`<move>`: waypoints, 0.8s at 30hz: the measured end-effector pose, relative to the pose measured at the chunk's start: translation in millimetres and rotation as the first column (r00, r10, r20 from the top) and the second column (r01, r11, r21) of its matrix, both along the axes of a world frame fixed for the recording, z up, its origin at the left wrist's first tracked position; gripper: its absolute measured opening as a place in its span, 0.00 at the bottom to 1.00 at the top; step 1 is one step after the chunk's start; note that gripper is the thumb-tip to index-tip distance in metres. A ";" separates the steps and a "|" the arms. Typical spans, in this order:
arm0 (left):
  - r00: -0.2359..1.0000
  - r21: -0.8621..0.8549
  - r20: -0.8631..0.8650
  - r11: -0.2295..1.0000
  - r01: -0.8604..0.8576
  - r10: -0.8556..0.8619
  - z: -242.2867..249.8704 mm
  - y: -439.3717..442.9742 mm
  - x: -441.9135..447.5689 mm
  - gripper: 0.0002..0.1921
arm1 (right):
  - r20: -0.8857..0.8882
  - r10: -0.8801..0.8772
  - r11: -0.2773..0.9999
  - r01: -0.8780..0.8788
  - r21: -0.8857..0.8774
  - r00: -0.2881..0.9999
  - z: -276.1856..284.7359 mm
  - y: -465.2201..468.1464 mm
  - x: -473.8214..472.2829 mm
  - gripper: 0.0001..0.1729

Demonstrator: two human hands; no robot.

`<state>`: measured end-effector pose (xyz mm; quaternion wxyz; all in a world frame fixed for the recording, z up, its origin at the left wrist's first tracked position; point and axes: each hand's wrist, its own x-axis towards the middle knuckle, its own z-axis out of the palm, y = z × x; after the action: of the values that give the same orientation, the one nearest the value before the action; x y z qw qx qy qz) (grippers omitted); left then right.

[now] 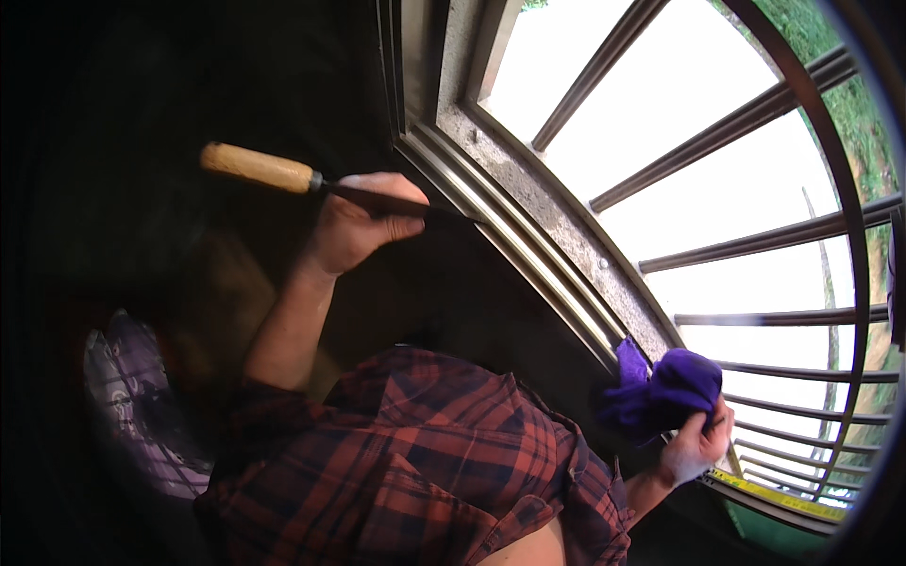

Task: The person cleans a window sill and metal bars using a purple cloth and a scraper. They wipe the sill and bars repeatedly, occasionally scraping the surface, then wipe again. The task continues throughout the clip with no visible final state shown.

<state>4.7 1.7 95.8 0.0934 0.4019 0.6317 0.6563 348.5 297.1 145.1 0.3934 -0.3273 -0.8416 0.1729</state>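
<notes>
My left hand point(361, 219) grips a knife-like tool point(258, 168) by its dark, tapering blade. Its wooden handle sticks out to the left, past a metal ferrule. The thin tip ends at or just over the metal window track point(524, 255); I cannot tell whether they touch. Lower right, my right hand point(697, 442) holds a bunched purple cloth point(679, 385) between thumb and fingers. One corner of the cloth lies against the near end of the visible track.
Beyond the track runs a rough, stained concrete sill point(538, 191). Dark metal grille bars point(736, 247) stand outside it against bright light. A yellow strip with writing point(778, 495) lies along the frame at lower right. A plastic-wrapped item point(138, 396) is at left, in shadow.
</notes>
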 end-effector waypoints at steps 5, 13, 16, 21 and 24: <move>0.992 -0.013 -0.067 0.994 0.110 -0.111 -10.5 -3.8 8.6 0.06 | -0.110 0.068 0.992 -0.056 0.114 0.992 45.2 -20.3 -9.6 0.11; 0.983 0.135 -0.036 0.974 0.184 -0.180 -16.0 -12.3 12.2 0.04 | -0.186 0.244 0.955 -0.203 0.216 0.952 71.0 -51.3 -89.8 0.11; 0.979 0.149 -0.034 0.968 0.203 -0.201 -17.9 -12.6 13.4 0.04 | -0.154 0.333 0.933 -0.302 0.197 0.930 71.8 -64.5 -110.9 0.15; 0.955 0.268 0.077 0.929 0.256 -0.286 -21.7 -3.4 11.7 0.05 | 0.072 0.496 0.835 -0.498 0.234 0.865 67.2 -74.7 -148.3 0.21; 0.920 0.329 0.119 0.889 0.317 -0.372 -18.3 14.9 9.8 0.05 | 0.170 0.573 0.791 -0.596 0.141 0.802 59.7 -83.5 -174.6 0.20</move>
<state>14.6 16.6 77.4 0.2023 0.4568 0.4306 0.7516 173.9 213.6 204.8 0.2990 -0.0220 -0.9355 0.1867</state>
